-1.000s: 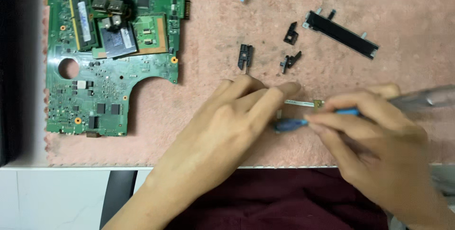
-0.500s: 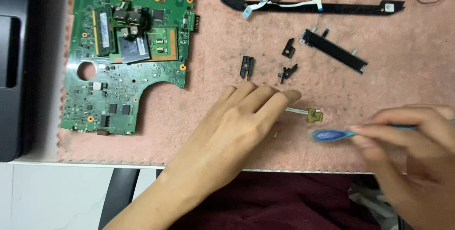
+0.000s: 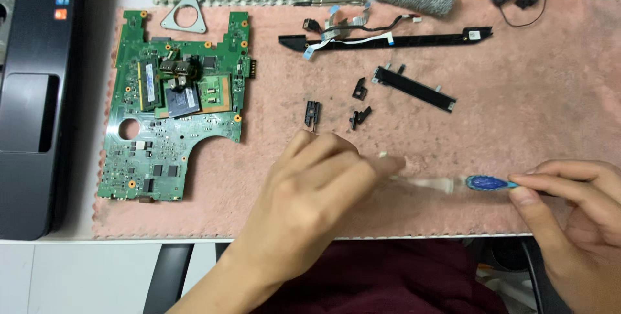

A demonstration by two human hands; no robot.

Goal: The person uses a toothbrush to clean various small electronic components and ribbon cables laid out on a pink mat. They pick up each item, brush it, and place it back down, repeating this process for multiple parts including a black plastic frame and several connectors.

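Blue toothbrush pinched in right hand; left hand flat, empty, near green motherboard.

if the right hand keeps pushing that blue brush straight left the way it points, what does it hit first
Probably the small flat cable piece blurred just left of the blue brush head, then the left hand's fingertips holding it. The right hand grips the handle; depth is unclear.

Pink mat on white table

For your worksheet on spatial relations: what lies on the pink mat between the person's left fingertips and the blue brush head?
In the head view, a blurred pale flat strip lies between the left hand and the blue brush head.
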